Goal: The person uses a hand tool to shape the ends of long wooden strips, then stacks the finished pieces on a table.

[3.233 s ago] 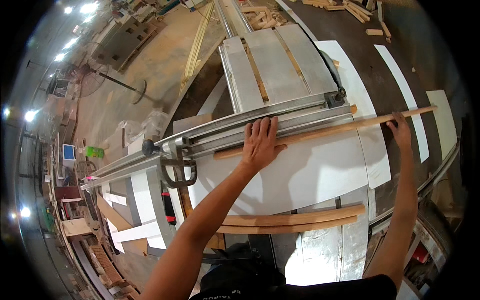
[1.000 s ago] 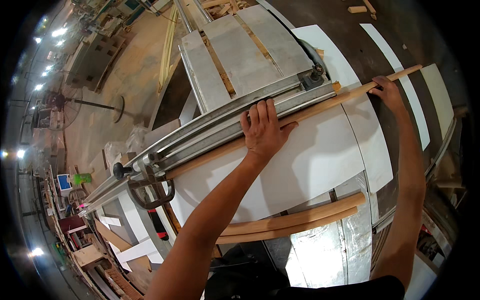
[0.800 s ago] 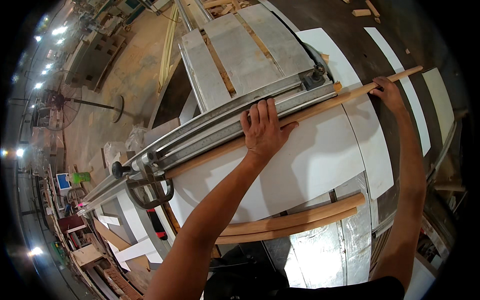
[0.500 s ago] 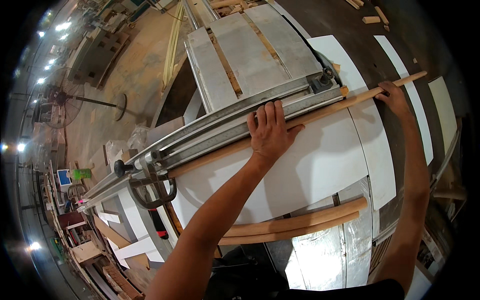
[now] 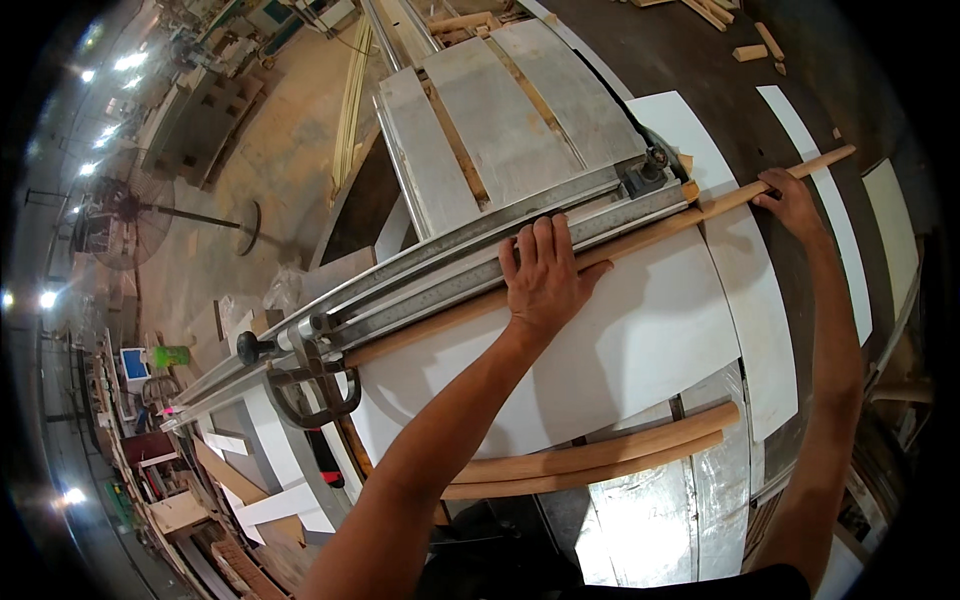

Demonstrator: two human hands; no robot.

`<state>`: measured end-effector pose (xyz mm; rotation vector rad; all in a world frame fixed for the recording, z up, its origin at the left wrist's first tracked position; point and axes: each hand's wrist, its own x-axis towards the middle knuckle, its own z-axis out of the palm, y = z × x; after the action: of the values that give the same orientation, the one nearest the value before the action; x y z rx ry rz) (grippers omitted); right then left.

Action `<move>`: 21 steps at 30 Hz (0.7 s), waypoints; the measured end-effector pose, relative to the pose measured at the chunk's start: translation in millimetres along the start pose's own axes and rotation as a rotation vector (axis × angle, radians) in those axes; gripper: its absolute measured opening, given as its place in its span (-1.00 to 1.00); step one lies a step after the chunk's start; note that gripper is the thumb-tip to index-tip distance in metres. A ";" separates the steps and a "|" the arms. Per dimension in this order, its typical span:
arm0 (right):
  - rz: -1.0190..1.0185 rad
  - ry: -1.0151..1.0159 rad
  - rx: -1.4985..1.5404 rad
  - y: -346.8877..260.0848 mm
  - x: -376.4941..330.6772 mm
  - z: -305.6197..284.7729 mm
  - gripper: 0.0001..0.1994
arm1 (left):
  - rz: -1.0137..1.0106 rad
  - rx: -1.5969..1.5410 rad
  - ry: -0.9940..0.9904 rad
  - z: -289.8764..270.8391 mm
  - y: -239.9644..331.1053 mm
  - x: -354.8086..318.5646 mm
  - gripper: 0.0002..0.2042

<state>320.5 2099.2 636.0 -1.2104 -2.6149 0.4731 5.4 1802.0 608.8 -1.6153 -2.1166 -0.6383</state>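
Note:
A long, slim wooden strip point(image 5: 640, 242) lies along the front of the metal fence point(image 5: 455, 280), on a white board point(image 5: 610, 350). My left hand point(image 5: 545, 280) clamps strip and fence together, its fingers hooked over the fence and its thumb on the strip. Farther right, my right hand point(image 5: 792, 200) pinches the strip near its far end. A break line shows across the strip just past the fence's right end, with the two parts slightly out of line. A C-shaped clamp point(image 5: 312, 385) sits on the fence at the strip's left end.
Two more wooden strips point(image 5: 600, 448) lie on the near side of the white board. Beyond the fence is a slotted metal table point(image 5: 510, 110). Small wood offcuts point(image 5: 750, 52) rest on the dark surface at upper right. A standing fan point(image 5: 125, 205) is at the left.
A break line now shows in the strip near the fence's right end, where it looked continuous before. Both hands keep their hold; the whole view has shifted slightly.

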 end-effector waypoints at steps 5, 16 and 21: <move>0.093 -0.068 0.054 -1.8 -1.3 -4.2 -0.54 | -0.015 -0.024 -0.004 1.8 0.7 1.0 -0.18; 0.046 0.052 -0.208 5.5 -56.8 -10.6 -0.47 | -0.050 -0.078 -0.098 -12.6 1.6 -1.4 -0.15; -0.026 0.000 -0.108 18.6 -94.3 -20.1 -0.52 | -0.094 -0.080 -0.134 -13.9 6.9 -3.2 -0.16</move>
<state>400.1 2042.0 641.4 -1.2059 -2.6835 0.3306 13.4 1793.1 619.1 -1.6506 -2.3028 -0.6697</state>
